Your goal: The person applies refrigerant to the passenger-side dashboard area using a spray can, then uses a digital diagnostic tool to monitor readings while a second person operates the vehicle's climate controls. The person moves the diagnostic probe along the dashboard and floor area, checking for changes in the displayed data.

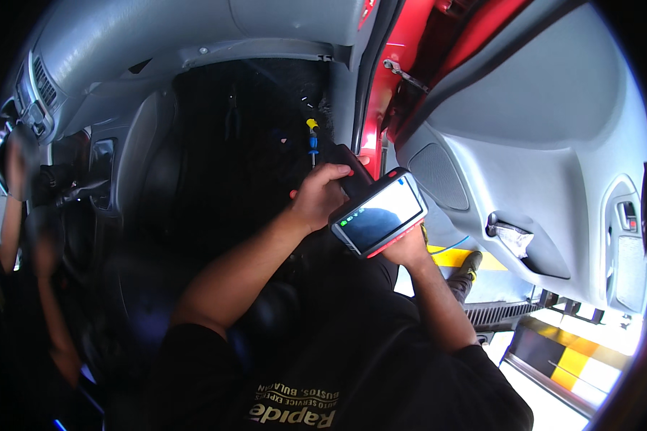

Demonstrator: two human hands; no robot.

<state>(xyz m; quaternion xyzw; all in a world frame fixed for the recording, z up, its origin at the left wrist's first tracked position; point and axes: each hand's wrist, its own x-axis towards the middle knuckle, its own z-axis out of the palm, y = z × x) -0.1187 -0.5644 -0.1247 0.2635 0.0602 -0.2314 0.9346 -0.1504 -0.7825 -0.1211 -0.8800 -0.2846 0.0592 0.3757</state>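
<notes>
Above my lap, at the open car door, I hold a black-and-red handheld device with a lit screen. My left hand is closed around the black part sticking out from its far left side, with the thumb on top. Under the device's near right edge is my right hand, its fingers mostly hidden beneath the casing. On the dark floor mat beyond lies a screwdriver with a blue and yellow handle. Farther left, a pair of dark pliers rests on the same mat.
The open grey door panel fills the right side, with a crumpled wrapper in its pocket. A grey dashboard curves across the far side. Another person's blurred arm shows at far left. Yellow-striped ground lies outside.
</notes>
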